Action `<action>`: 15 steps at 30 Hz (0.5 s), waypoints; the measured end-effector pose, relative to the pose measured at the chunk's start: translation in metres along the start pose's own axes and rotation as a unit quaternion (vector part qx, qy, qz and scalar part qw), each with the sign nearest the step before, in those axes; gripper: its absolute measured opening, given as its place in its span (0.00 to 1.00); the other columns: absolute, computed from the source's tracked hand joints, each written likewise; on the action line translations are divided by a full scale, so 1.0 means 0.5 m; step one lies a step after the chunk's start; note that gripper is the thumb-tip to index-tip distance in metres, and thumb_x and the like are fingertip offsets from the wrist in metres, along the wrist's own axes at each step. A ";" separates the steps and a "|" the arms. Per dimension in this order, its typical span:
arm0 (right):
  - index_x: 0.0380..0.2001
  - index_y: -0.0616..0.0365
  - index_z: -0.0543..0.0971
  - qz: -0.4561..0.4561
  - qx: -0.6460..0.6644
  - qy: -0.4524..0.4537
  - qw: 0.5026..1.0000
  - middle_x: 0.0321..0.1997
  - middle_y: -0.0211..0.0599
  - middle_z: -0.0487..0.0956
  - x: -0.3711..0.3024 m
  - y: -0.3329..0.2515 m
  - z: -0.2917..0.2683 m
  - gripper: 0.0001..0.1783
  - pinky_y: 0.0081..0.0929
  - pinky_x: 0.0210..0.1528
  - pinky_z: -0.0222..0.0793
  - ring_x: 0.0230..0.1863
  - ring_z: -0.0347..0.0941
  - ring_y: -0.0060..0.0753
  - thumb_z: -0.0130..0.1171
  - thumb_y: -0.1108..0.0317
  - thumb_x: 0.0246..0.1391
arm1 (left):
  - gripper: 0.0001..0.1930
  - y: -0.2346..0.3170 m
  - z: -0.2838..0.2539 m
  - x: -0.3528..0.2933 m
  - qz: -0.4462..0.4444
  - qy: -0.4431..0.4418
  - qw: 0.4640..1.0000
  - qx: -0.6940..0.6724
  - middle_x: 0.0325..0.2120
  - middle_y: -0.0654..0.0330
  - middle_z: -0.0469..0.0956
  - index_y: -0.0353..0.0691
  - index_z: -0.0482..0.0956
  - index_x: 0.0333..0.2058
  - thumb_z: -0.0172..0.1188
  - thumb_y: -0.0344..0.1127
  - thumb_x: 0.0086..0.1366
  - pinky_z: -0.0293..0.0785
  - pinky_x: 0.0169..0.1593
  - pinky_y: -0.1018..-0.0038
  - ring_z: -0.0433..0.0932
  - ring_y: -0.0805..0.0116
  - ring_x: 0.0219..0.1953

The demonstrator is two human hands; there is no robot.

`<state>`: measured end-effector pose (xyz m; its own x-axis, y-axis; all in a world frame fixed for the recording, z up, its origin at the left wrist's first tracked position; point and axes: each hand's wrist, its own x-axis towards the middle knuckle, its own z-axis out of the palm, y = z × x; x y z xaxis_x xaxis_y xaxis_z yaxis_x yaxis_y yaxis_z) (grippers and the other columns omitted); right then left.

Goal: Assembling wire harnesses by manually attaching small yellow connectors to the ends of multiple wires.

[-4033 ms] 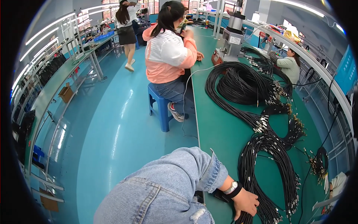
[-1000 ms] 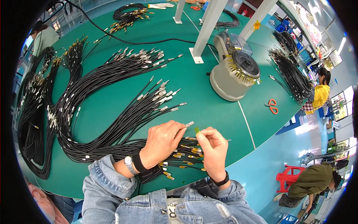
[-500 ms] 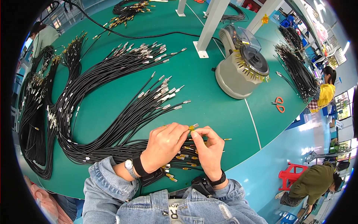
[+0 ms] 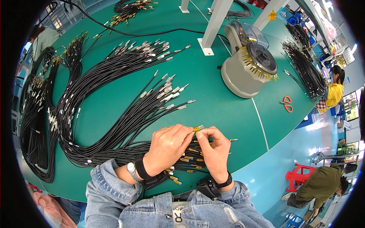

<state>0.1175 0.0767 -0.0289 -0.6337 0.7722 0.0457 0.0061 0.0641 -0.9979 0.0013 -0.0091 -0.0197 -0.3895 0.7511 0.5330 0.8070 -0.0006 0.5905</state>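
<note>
Both my hands meet over the near part of the green table (image 4: 224, 117), around the end of one black cable. A small metal connector (image 4: 201, 127) with yellow tape around its base sticks up between my fingertips. My left hand (image 4: 170, 146) pinches the cable end just below the connector. My right hand (image 4: 214, 150) presses thumb and forefinger at the yellow tape. Beneath my hands lie several black cables (image 4: 125, 154) with yellow-taped ends. Farther off, another bundle (image 4: 140, 114) fans out with bare metal connectors.
A grey tape dispenser (image 4: 243, 74) with yellow tape strips around its wheel stands beyond my right hand. Red-handled scissors (image 4: 288, 104) lie right of it. A white metal post (image 4: 213, 34) rises behind. More cable bundles (image 4: 304, 70) lie far right. People work beyond the table.
My hands stay at the same cable end, with only a slight shift of the right fingers at the tape. The whole view has shifted slightly.
</note>
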 end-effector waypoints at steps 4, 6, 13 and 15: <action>0.29 0.66 0.75 0.001 0.003 0.005 1.000 0.29 0.29 0.72 -0.001 -0.001 0.000 0.03 0.15 0.36 0.61 0.31 0.65 0.18 0.59 0.79 0.49 | 0.07 0.000 -0.001 0.000 0.001 0.001 1.000 0.001 0.21 0.59 0.76 0.35 0.76 0.27 0.64 0.24 0.47 0.70 0.22 0.72 0.75 0.62 0.20; 0.29 0.66 0.75 0.004 0.003 0.005 1.000 0.29 0.28 0.72 -0.001 0.000 0.000 0.03 0.15 0.36 0.62 0.31 0.65 0.18 0.59 0.79 0.49 | 0.07 0.000 0.000 0.000 0.001 0.002 1.000 0.002 0.21 0.59 0.76 0.35 0.76 0.27 0.64 0.24 0.47 0.70 0.22 0.72 0.75 0.62 0.20; 0.29 0.66 0.75 0.013 0.004 0.006 1.000 0.29 0.28 0.72 0.000 -0.001 0.000 0.03 0.15 0.37 0.62 0.32 0.65 0.18 0.59 0.78 0.49 | 0.06 0.000 0.000 0.001 -0.001 0.001 1.000 -0.001 0.20 0.59 0.76 0.35 0.76 0.26 0.64 0.24 0.47 0.69 0.22 0.73 0.75 0.63 0.19; 0.29 0.66 0.75 0.013 0.005 0.006 1.000 0.29 0.28 0.72 0.000 0.000 0.000 0.03 0.15 0.37 0.62 0.32 0.66 0.18 0.59 0.78 0.49 | 0.06 0.001 -0.002 0.001 -0.003 -0.007 1.000 0.002 0.20 0.59 0.75 0.36 0.76 0.27 0.63 0.25 0.49 0.71 0.23 0.72 0.75 0.62 0.20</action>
<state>0.1175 0.0766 -0.0287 -0.6245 0.7807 0.0198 0.0151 0.0375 -0.9992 0.0012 -0.0094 -0.0183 -0.3877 0.7601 0.5215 0.8068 0.0062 0.5908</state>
